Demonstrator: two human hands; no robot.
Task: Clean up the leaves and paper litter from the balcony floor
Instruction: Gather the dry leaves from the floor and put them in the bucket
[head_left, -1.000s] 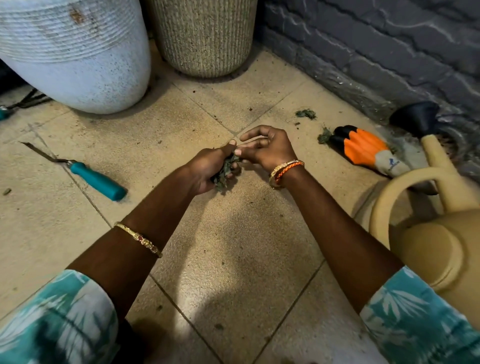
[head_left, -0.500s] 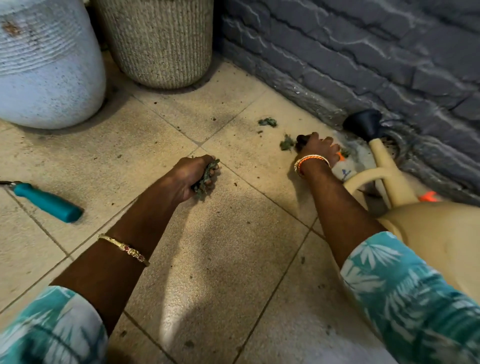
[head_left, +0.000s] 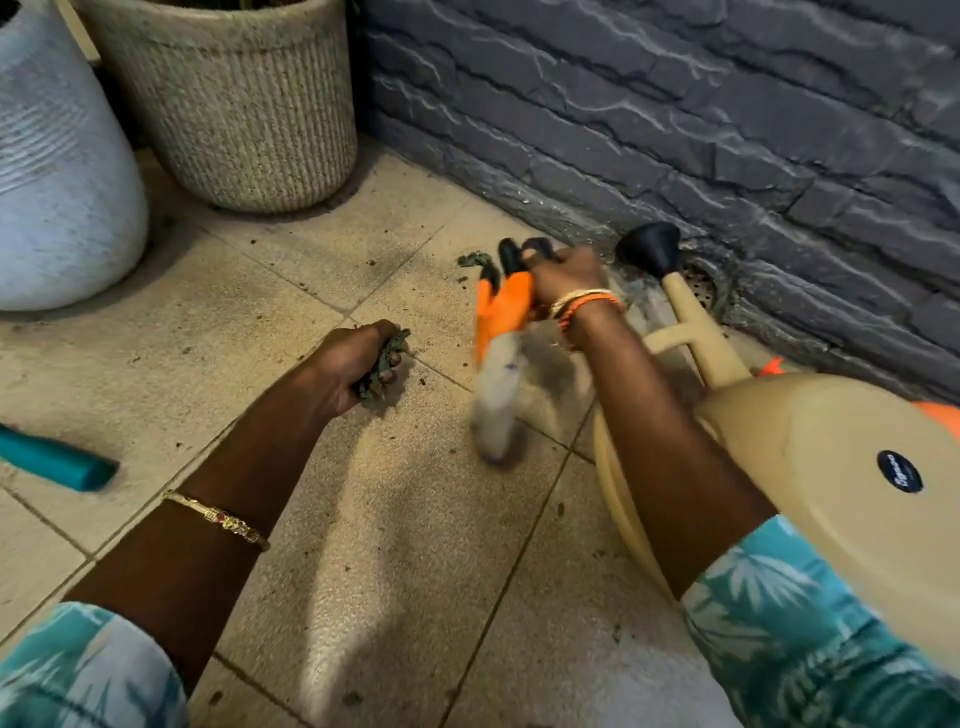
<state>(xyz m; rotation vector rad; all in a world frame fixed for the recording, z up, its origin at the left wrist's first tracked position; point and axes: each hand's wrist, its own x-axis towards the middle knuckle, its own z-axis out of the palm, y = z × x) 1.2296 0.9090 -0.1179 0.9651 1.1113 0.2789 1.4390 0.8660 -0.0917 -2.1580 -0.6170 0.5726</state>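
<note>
Leaf litter collection beside a grey stone-clad wall.
The left hand (head_left: 358, 364) is clenched round a wad of dark green leaves (head_left: 382, 371) above the beige tiled floor (head_left: 415, 545); the right hand (head_left: 563, 278) grasps an orange, black-tipped gardening glove (head_left: 504, 312), blurred, hanging cuff-down; a loose green leaf scrap (head_left: 474, 259) lies just beyond it.

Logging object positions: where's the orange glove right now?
Head view, right of centre: the orange glove hangs from the right hand, lifted off the floor tiles, blurred, between the leaf-holding left hand and the beige watering can.
</note>
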